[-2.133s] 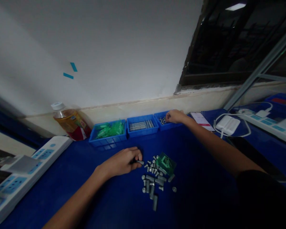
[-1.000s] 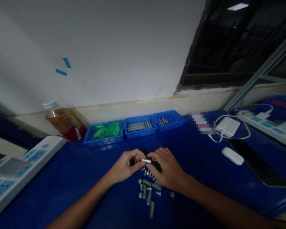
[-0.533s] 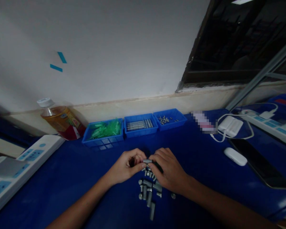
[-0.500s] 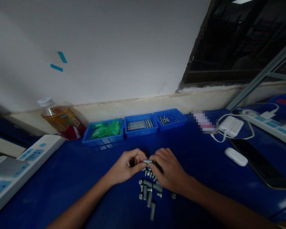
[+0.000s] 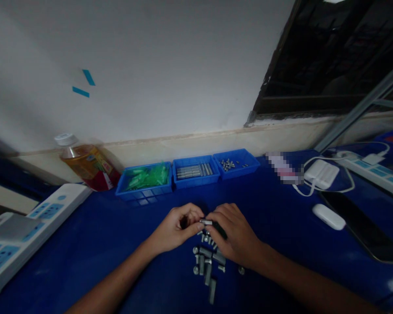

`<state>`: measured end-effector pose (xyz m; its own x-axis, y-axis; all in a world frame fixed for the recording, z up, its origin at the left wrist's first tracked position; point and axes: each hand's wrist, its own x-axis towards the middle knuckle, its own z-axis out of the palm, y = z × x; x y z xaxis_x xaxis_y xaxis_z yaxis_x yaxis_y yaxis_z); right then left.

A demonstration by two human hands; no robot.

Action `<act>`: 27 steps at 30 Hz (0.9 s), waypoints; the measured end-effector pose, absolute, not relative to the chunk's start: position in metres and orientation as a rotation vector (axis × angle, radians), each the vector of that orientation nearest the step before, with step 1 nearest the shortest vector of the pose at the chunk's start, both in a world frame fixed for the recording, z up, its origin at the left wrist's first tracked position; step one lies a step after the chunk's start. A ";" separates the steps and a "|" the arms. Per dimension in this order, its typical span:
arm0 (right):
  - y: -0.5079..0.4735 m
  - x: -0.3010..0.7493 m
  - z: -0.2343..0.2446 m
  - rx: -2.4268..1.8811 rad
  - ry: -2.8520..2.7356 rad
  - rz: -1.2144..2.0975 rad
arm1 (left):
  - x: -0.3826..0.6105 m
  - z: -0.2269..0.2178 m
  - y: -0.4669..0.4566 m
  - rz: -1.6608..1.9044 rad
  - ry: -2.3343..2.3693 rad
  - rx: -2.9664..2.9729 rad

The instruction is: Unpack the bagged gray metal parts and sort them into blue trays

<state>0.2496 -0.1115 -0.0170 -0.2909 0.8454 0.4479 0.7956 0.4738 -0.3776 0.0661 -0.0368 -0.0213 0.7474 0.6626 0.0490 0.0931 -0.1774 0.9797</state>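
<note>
both hands meet over the middle of the blue table [image 5: 94,244], fingertips almost touching. the left hand [image 5: 178,226] is curled, thumb and forefinger pressed together on one end of a short metal stud [image 5: 206,222], which lies roughly level, just above the table. the right hand [image 5: 234,235] has its fingers bent down, and its fingertips close on the other end of the same stud; the light is dim, so it is hard to tell whether a second small part sits between those fingertips. a dark green piece [image 5: 221,229] shows just under the right fingers.

just beneath and in front of the hands lies a loose pile of metal parts [image 5: 207,264], short cylinders and small screws scattered on the table, one longer piece [image 5: 212,291] nearest the camera.

further back, against the wall, three blue trays stand side by side and touching: the left tray [image 5: 144,193] holds green plastic pieces, the middle tray [image 5: 196,180] holds a row of metal rods, the right tray [image 5: 240,169] holds a few small screws. a bottle [image 5: 85,163] of amber drink leans left of the trays. a white power strip [image 5: 36,216] lies along the left edge. on the right are a white charger [image 5: 321,172] with a looped cable, a small white case [image 5: 329,216] and a dark phone [image 5: 363,229], all well apart from the hands
</note>
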 end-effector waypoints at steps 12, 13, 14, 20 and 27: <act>-0.111 0.250 -0.021 -1.354 -2.116 0.071 | 0.065 -0.025 -0.037 0.570 0.617 1.701; -0.111 0.250 -0.021 -1.358 -2.119 0.066 | 0.066 -0.024 -0.037 0.566 0.616 1.699; -0.111 0.250 -0.021 -1.361 -2.126 0.062 | 0.066 -0.024 -0.036 0.565 0.617 1.699; -0.090 0.260 0.003 -1.305 -2.099 -0.041 | 0.068 -0.022 -0.037 0.582 0.702 1.833; 0.007 0.274 0.034 -1.397 -1.981 0.160 | 0.070 -0.016 -0.043 0.435 0.548 2.256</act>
